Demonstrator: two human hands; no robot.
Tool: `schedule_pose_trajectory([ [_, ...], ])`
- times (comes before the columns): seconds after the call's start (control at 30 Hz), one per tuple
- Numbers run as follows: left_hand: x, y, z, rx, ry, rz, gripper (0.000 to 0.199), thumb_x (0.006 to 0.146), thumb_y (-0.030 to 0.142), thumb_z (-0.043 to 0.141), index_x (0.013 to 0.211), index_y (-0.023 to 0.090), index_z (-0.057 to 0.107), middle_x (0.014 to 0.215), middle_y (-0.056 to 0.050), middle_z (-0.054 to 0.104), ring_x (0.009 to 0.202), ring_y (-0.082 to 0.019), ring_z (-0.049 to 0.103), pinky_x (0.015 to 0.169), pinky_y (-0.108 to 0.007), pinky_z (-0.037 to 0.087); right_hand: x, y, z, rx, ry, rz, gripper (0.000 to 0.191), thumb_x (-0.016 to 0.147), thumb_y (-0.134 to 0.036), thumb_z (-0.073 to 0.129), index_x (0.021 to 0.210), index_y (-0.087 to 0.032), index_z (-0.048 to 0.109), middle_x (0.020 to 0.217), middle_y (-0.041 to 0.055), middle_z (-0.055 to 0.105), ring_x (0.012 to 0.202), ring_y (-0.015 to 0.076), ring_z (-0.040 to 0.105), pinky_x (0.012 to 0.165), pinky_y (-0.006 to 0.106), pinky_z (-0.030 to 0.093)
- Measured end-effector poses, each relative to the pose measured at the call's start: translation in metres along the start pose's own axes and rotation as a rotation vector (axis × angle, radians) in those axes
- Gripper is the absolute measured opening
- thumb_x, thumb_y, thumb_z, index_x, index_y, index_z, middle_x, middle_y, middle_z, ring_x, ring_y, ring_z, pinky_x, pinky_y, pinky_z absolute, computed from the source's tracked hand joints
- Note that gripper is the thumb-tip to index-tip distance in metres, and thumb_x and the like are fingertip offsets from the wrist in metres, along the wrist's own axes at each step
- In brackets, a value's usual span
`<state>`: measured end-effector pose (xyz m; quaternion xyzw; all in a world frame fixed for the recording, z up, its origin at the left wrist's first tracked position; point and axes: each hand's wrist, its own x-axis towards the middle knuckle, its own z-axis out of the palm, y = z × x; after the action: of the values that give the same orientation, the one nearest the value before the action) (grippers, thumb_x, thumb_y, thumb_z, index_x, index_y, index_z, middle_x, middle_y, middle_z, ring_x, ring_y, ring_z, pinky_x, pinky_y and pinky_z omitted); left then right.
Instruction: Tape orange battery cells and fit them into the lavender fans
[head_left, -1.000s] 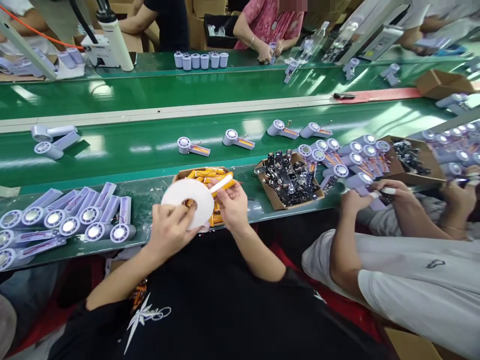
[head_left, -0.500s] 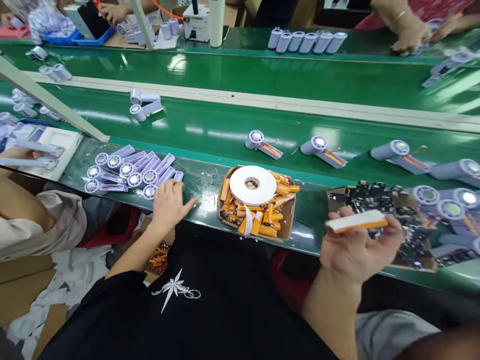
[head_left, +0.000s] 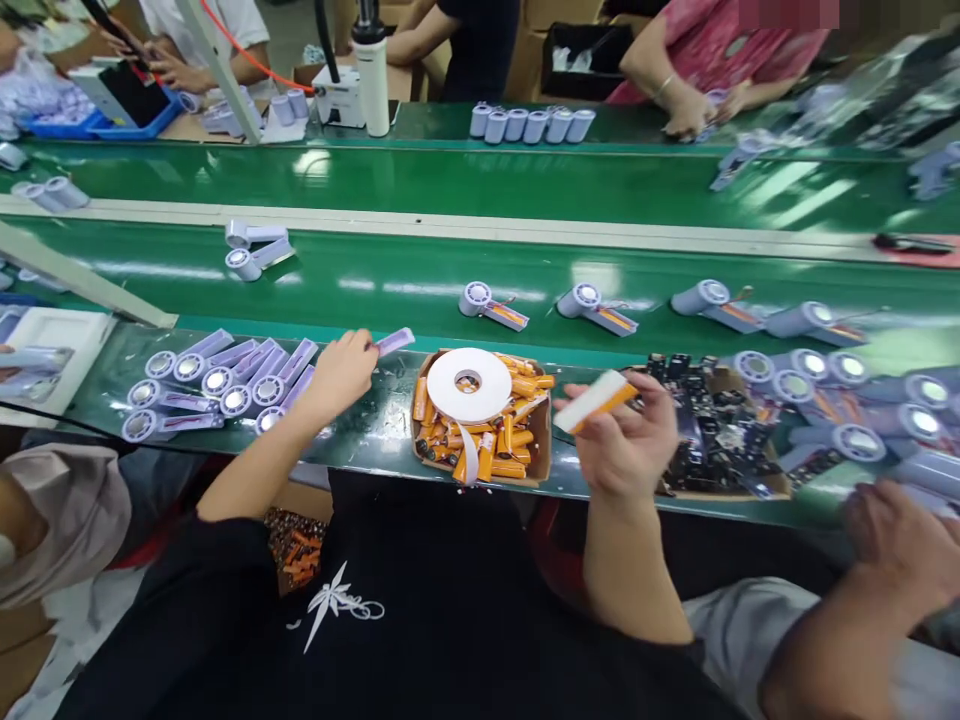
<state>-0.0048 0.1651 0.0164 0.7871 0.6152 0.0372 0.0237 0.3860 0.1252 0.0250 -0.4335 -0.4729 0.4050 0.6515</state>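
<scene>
Over the bench [head_left: 386,425], left hand [head_left: 343,372] now closed on lilac casing [head_left: 396,342]; right hand [head_left: 628,442] still pinching orange battery [head_left: 602,399]

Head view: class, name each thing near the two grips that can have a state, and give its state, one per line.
Left grip: closed on purple housing
Purple housing: held, partly hidden
Right grip: holding orange battery
Orange battery: white strip along one face
Tape roll: lying flat, end trailing
Battery box: open, well filled
Circuit boards: heaped
</scene>
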Motion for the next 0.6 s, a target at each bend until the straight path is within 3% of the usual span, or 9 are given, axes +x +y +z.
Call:
schedule_pose_trajectory([
  [0.13,0.124,-0.001,0.003,-0.192,-0.121,0.209,0.02,0.087,0.009,0.064,0.093,0.015,0.082,0.12,-0.02,0.074,0.118,-0.035,0.067,0.105,-0.046,0.049,0.05,0.002,0.049,-0.017,-0.221,0.026,0.059,0.084,-0.059,0.088,0.127,-0.032,0.057,0.104,0.0061,0.084,0.095,0.0272,0.085,0.085,0.045,0.072],
  [0.23,0.18,0.0,0.012,-0.285,-0.223,0.325,0.006,0.081,0.017,0.078,0.08,0.02,0.082,0.111,-0.012,0.082,0.107,-0.028,0.071,0.101,-0.037,0.051,0.098,0.018,0.083,-0.021,-0.353,0.094,0.062,0.08,-0.055,0.09,0.128,-0.029,0.061,0.109,0.0067,0.084,0.097,0.0251,0.084,0.086,0.041,0.071],
  [0.33,0.199,0.0,0.025,-0.374,-0.273,0.404,0.002,0.08,0.028,0.083,0.08,0.026,0.085,0.103,-0.005,0.085,0.109,-0.025,0.071,0.106,-0.034,0.048,0.142,0.042,0.106,-0.096,-0.502,0.156,0.061,0.075,-0.046,0.09,0.126,-0.024,0.066,0.095,0.002,0.084,0.089,0.0223,0.082,0.084,0.037,0.069],
  [0.4,0.202,-0.001,0.035,-0.419,-0.239,0.386,0.012,0.087,0.035,0.078,0.087,0.027,0.087,0.101,-0.003,0.085,0.111,-0.024,0.07,0.108,-0.035,0.046,0.161,0.06,0.117,-0.226,-0.603,0.169,0.056,0.078,-0.038,0.087,0.127,-0.021,0.068,0.084,-0.0011,0.083,0.082,0.0211,0.081,0.082,0.035,0.066],
  [0.5,0.205,-0.001,0.052,-0.473,-0.135,0.299,0.029,0.098,0.042,0.063,0.094,0.024,0.086,0.094,-0.004,0.084,0.096,-0.022,0.07,0.092,-0.032,0.046,0.172,0.083,0.126,-0.519,-0.735,0.134,0.048,0.086,-0.028,0.081,0.131,-0.017,0.068,0.083,0.0002,0.084,0.082,0.0211,0.081,0.082,0.033,0.064],
  [0.6,0.21,0.002,0.068,-0.513,-0.041,0.234,0.033,0.1,0.041,0.059,0.096,0.022,0.085,0.096,-0.007,0.083,0.088,-0.021,0.068,0.08,-0.03,0.043,0.17,0.096,0.13,-0.768,-0.826,0.075,0.047,0.095,-0.025,0.076,0.14,-0.015,0.065,0.095,0.0052,0.087,0.088,0.0212,0.082,0.086,0.033,0.063],
])
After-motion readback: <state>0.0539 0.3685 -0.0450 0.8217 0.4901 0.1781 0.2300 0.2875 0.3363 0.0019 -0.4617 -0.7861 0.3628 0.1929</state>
